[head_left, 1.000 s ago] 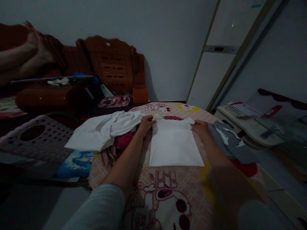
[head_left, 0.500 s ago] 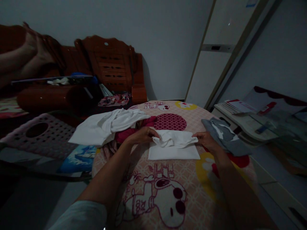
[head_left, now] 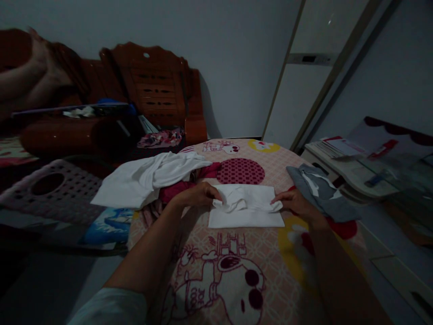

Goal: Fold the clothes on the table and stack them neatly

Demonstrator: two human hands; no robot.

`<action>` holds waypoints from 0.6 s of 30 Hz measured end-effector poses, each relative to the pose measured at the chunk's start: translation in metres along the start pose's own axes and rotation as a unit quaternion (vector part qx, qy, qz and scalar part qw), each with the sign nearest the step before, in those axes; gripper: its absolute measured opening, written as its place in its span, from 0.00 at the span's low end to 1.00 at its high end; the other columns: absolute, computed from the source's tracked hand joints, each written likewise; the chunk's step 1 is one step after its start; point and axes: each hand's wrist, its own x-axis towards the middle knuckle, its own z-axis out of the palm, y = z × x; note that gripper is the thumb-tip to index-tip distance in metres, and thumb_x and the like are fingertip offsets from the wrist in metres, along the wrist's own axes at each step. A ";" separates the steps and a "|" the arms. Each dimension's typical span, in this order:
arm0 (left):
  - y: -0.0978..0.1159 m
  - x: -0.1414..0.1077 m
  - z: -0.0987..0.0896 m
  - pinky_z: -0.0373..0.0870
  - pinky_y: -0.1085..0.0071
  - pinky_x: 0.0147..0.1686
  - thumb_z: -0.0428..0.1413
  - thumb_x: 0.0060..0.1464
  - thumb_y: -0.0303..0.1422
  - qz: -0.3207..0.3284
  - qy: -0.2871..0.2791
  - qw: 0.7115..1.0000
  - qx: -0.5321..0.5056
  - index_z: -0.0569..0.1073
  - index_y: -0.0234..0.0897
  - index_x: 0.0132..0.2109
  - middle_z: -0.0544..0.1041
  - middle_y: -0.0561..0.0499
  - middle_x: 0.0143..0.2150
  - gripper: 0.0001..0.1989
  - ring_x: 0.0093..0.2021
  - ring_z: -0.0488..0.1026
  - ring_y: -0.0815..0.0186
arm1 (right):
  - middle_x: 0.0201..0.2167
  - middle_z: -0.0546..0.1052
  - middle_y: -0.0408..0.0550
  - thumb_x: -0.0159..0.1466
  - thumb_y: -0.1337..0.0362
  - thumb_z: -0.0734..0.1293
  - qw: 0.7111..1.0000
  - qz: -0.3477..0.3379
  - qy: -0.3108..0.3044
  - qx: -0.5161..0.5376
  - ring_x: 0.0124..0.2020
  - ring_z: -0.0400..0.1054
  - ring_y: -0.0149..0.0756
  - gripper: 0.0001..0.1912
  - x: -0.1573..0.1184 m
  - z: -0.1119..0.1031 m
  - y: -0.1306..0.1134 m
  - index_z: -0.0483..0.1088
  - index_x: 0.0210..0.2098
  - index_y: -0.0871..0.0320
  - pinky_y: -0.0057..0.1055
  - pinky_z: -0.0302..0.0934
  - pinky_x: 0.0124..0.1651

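Observation:
A white cloth (head_left: 246,218), folded into a rectangle, lies on the patterned table cover (head_left: 270,253). My left hand (head_left: 202,195) pinches the left end of its upper layer, and my right hand (head_left: 293,203) has the right end between its fingers. That upper layer is rumpled between the two hands. Left of my left hand, a heap of white garments (head_left: 135,180) rests on dark pink cloth (head_left: 169,192). A folded grey garment (head_left: 321,192) lies to the right, beyond my right hand.
Behind the table stands a carved wooden bench (head_left: 155,90). A person's bare feet (head_left: 47,67) show at the upper left. A pink woven seat (head_left: 71,189) is at the left, a side table with papers (head_left: 341,148) at the right.
Both hands have lowered the upper layer slightly, and it now lies flatter on the cloth beneath. The whole view has shifted a little.

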 end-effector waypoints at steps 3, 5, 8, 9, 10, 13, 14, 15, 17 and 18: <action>0.002 -0.005 0.001 0.70 0.76 0.36 0.65 0.50 0.37 -0.021 -0.072 0.997 -0.004 0.83 0.33 0.42 0.82 0.47 0.37 0.14 0.34 0.76 0.67 | 0.25 0.80 0.47 0.50 0.63 0.67 0.998 -0.012 -0.012 -0.058 0.28 0.72 0.34 0.11 -0.003 -0.004 0.000 0.81 0.29 0.58 0.29 0.65 0.34; 0.006 -0.004 0.003 0.71 0.75 0.35 0.64 0.52 0.40 -0.006 -0.055 0.998 -0.034 0.82 0.32 0.41 0.82 0.45 0.35 0.15 0.33 0.76 0.67 | 0.26 0.81 0.48 0.50 0.65 0.64 0.996 -0.046 0.036 -0.066 0.30 0.73 0.36 0.11 -0.002 -0.004 -0.003 0.80 0.26 0.58 0.30 0.66 0.37; 0.013 0.009 0.013 0.72 0.72 0.37 0.61 0.56 0.42 0.064 0.094 0.992 -0.046 0.81 0.30 0.40 0.82 0.42 0.36 0.16 0.34 0.76 0.66 | 0.27 0.81 0.48 0.52 0.65 0.63 0.985 -0.107 0.106 -0.081 0.30 0.73 0.37 0.13 0.002 0.008 -0.010 0.80 0.27 0.57 0.31 0.66 0.37; 0.015 0.015 0.019 0.73 0.71 0.40 0.60 0.58 0.41 0.096 0.155 0.983 -0.028 0.81 0.31 0.41 0.82 0.41 0.39 0.16 0.37 0.77 0.64 | 0.28 0.81 0.47 0.53 0.65 0.63 0.982 -0.124 0.113 -0.091 0.30 0.73 0.37 0.13 0.004 0.014 -0.012 0.81 0.29 0.57 0.32 0.67 0.37; 0.016 0.023 0.025 0.73 0.68 0.44 0.58 0.59 0.40 0.128 0.206 0.970 0.001 0.81 0.32 0.43 0.81 0.41 0.42 0.15 0.42 0.77 0.62 | 0.29 0.82 0.48 0.55 0.65 0.63 0.979 -0.140 0.112 -0.100 0.30 0.74 0.37 0.13 0.006 0.022 -0.015 0.81 0.31 0.57 0.32 0.67 0.37; 0.012 0.045 0.046 0.68 0.61 0.57 0.50 0.64 0.35 0.186 0.267 0.939 0.115 0.78 0.36 0.52 0.79 0.41 0.53 0.16 0.55 0.74 0.59 | 0.38 0.83 0.48 0.59 0.64 0.64 0.968 -0.203 0.087 -0.121 0.40 0.76 0.41 0.13 0.012 0.045 -0.020 0.81 0.37 0.54 0.36 0.68 0.47; 0.008 0.050 0.052 0.66 0.60 0.60 0.48 0.65 0.33 0.187 0.258 0.935 0.154 0.76 0.36 0.56 0.77 0.41 0.56 0.17 0.58 0.72 0.59 | 0.42 0.82 0.48 0.60 0.65 0.65 0.962 -0.229 0.074 -0.129 0.45 0.75 0.41 0.13 0.014 0.051 -0.019 0.81 0.39 0.53 0.38 0.67 0.51; 0.004 0.054 0.058 0.64 0.59 0.62 0.47 0.66 0.32 0.179 0.242 0.935 0.189 0.73 0.36 0.59 0.74 0.40 0.60 0.19 0.61 0.69 0.58 | 0.45 0.82 0.48 0.60 0.65 0.65 0.956 -0.252 0.060 -0.139 0.49 0.74 0.42 0.14 0.017 0.056 -0.017 0.81 0.40 0.52 0.40 0.66 0.54; -0.007 0.058 0.065 0.60 0.58 0.65 0.46 0.65 0.32 0.153 0.183 0.939 0.248 0.68 0.33 0.64 0.68 0.38 0.65 0.22 0.65 0.64 0.57 | 0.47 0.81 0.49 0.61 0.66 0.65 0.945 -0.280 0.032 -0.164 0.52 0.73 0.42 0.14 0.021 0.063 -0.010 0.81 0.42 0.51 0.43 0.65 0.57; -0.012 0.058 0.067 0.58 0.57 0.66 0.47 0.65 0.32 0.142 0.148 0.941 0.270 0.66 0.32 0.65 0.65 0.37 0.66 0.23 0.67 0.62 0.57 | 0.47 0.81 0.49 0.61 0.66 0.64 0.942 -0.287 0.020 -0.174 0.52 0.73 0.42 0.15 0.022 0.065 -0.006 0.81 0.41 0.51 0.44 0.65 0.58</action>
